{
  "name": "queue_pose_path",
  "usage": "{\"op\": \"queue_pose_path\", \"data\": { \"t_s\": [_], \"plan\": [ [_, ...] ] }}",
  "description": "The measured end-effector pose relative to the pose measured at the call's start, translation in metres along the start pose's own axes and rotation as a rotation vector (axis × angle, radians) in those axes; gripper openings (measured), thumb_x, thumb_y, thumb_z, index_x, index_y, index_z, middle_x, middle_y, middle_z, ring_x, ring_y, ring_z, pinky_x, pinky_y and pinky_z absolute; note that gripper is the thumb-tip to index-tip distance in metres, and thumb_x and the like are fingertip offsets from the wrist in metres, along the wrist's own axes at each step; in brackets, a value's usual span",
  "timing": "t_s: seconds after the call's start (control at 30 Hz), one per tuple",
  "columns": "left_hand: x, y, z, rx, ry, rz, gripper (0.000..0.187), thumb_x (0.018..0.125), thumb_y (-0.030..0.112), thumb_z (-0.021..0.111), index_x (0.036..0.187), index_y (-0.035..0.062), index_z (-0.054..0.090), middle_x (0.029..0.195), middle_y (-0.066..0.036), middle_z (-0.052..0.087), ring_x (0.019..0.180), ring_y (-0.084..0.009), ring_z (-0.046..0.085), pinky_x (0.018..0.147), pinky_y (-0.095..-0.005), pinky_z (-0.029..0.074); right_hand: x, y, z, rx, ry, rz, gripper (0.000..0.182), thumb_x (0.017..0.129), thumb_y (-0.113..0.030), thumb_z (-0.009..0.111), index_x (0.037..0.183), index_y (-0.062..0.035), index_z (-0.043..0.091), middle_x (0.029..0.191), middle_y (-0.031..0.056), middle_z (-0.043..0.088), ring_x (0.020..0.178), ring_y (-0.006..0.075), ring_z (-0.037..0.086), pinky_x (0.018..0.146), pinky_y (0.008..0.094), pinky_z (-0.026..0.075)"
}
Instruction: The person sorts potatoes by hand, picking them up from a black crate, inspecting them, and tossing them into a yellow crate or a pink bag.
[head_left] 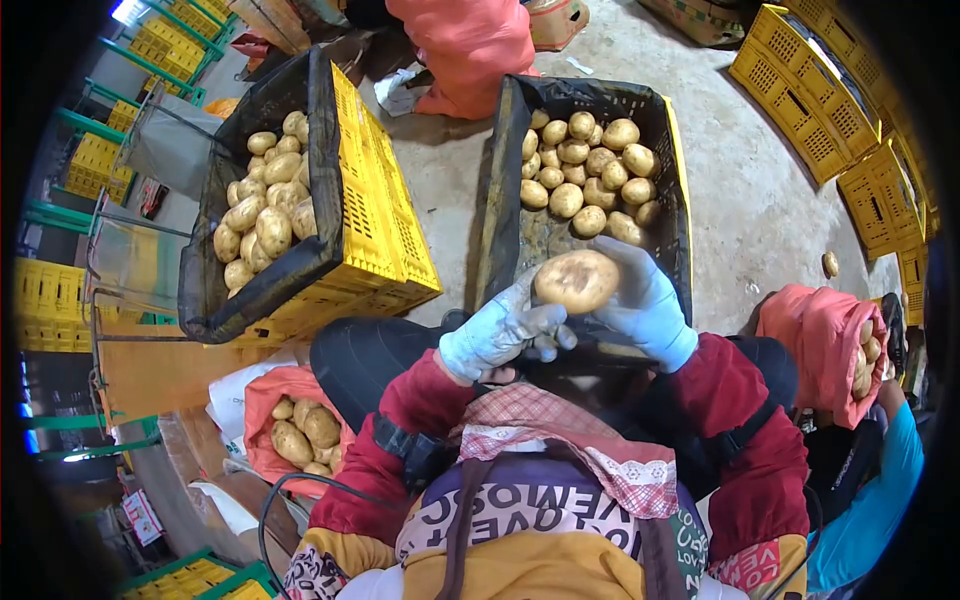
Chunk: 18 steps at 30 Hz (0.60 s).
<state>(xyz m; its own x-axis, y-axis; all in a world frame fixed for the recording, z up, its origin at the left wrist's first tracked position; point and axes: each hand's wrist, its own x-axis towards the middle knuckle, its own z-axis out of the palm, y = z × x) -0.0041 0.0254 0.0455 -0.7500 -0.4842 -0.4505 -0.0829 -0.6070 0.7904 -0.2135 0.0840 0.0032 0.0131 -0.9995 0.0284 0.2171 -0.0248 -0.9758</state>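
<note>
A large brown potato [577, 280] is held up in front of me between both gloved hands. My left hand [497, 330] supports it from the lower left, and my right hand [645, 305] cups it from the right and behind. Both hands hover over the near end of a black-lined crate [500, 190] that holds several potatoes [590, 170] at its far end. A second yellow crate [375, 200] with a black liner sits tilted to the left, with several potatoes [265, 205] inside.
An orange mesh sack [300, 430] of potatoes lies open at my lower left, another orange sack [835, 345] at my right beside a person's blue sleeve [880, 500]. Stacked yellow crates [830, 90] line the far right. One loose potato [830, 264] lies on the concrete floor.
</note>
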Motion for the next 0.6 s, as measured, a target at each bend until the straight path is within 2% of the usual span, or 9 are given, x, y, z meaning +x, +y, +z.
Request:
{"op": "queue_pose_path", "data": {
  "t_s": [0.03,0.07,0.1,0.13,0.17,0.3,0.37,0.47,0.6],
  "plan": [
    [0.007,-0.011,-0.009,-0.133,-0.113,0.092,0.079,0.081,0.015,0.07,0.145,0.0122,0.023,0.119,-0.011,0.056,0.086,-0.0164,0.063,0.066,-0.0253,0.054,0.002,0.008,0.0,-0.101,0.002,-0.121,0.076,0.071,-0.003,0.075,0.136,-0.0024,0.036,0.13,0.0104,0.048,0.12,0.0192,0.047,0.101,0.0325,0.039],
    [0.012,-0.021,-0.014,-0.14,-0.114,0.094,0.079,0.081,0.015,0.07,0.145,0.0122,0.023,0.119,-0.011,0.056,0.086,-0.0164,0.063,0.066,-0.0253,0.054,0.002,0.011,-0.001,-0.202,0.001,-0.242,0.077,0.071,-0.003,0.074,0.138,-0.0025,0.035,0.131,0.0101,0.046,0.12,0.019,0.047,0.101,0.0328,0.039],
    [0.015,-0.024,-0.014,-0.163,-0.104,0.223,0.084,0.077,0.008,0.071,0.145,0.0123,0.022,0.127,-0.011,0.049,0.096,-0.0191,0.06,0.072,-0.0277,0.054,0.001,0.003,0.009,-0.018,0.012,-0.207,0.077,0.073,-0.003,0.073,0.139,-0.0021,0.034,0.132,0.0094,0.045,0.121,0.0184,0.046,0.101,0.0322,0.039],
    [0.017,-0.025,-0.014,-0.183,-0.094,0.352,0.089,0.073,0.001,0.072,0.145,0.0124,0.022,0.135,-0.011,0.043,0.106,-0.0217,0.058,0.078,-0.03,0.054,0.0,-0.001,0.009,-0.022,0.009,-0.206,0.077,0.073,-0.003,0.073,0.139,-0.0021,0.034,0.132,0.0094,0.045,0.121,0.0184,0.046,0.101,0.0322,0.039],
    [0.021,-0.025,-0.017,-0.166,-0.08,0.347,0.096,0.066,-0.008,0.072,0.146,0.0122,0.022,0.138,-0.01,0.04,0.113,-0.023,0.054,0.085,-0.031,0.052,-0.001,-0.004,0.009,0.041,-0.014,-0.101,0.075,0.073,-0.003,0.073,0.138,-0.0017,0.035,0.132,0.0092,0.046,0.12,0.0181,0.047,0.101,0.0319,0.04],
    [0.028,-0.034,-0.024,-0.129,-0.053,0.435,0.096,0.066,-0.011,0.071,0.146,0.0115,0.023,0.138,-0.009,0.04,0.114,-0.0223,0.053,0.088,-0.0299,0.051,-0.002,-0.018,0.011,0.251,-0.055,0.165,0.072,0.074,-0.002,0.073,0.136,-0.0008,0.037,0.13,0.0087,0.049,0.116,0.0169,0.049,0.099,0.0313,0.04],
    [0.028,-0.036,-0.024,0.032,-0.007,0.482,0.094,0.066,-0.007,0.071,0.145,0.0083,0.023,0.138,-0.009,0.04,0.124,-0.0186,0.044,0.098,-0.0292,0.042,-0.001,-0.016,0.008,0.242,-0.04,0.167,0.071,0.074,-0.002,0.073,0.136,-0.0007,0.038,0.129,0.0081,0.049,0.115,0.0164,0.05,0.099,0.0311,0.041],
    [0.024,-0.032,-0.023,-0.152,-0.026,0.361,0.092,0.068,-0.006,0.07,0.146,0.0075,0.022,0.138,-0.01,0.039,0.124,-0.0188,0.043,0.101,-0.0305,0.039,0.001,-0.007,0.006,0.249,-0.022,0.175,0.071,0.075,-0.003,0.074,0.136,-0.0004,0.037,0.128,0.0077,0.05,0.113,0.0156,0.051,0.098,0.0309,0.042],
    [0.026,-0.035,-0.017,-0.103,0.031,0.384,0.089,0.07,-0.003,0.069,0.146,0.0069,0.022,0.138,-0.01,0.039,0.124,-0.0193,0.043,0.103,-0.0322,0.037,0.002,-0.002,0.013,0.234,-0.018,0.157,0.075,0.077,-0.007,0.074,0.139,0.0007,0.031,0.127,0.0093,0.049,0.114,0.0158,0.05,0.098,0.031,0.041]
  ]
}}
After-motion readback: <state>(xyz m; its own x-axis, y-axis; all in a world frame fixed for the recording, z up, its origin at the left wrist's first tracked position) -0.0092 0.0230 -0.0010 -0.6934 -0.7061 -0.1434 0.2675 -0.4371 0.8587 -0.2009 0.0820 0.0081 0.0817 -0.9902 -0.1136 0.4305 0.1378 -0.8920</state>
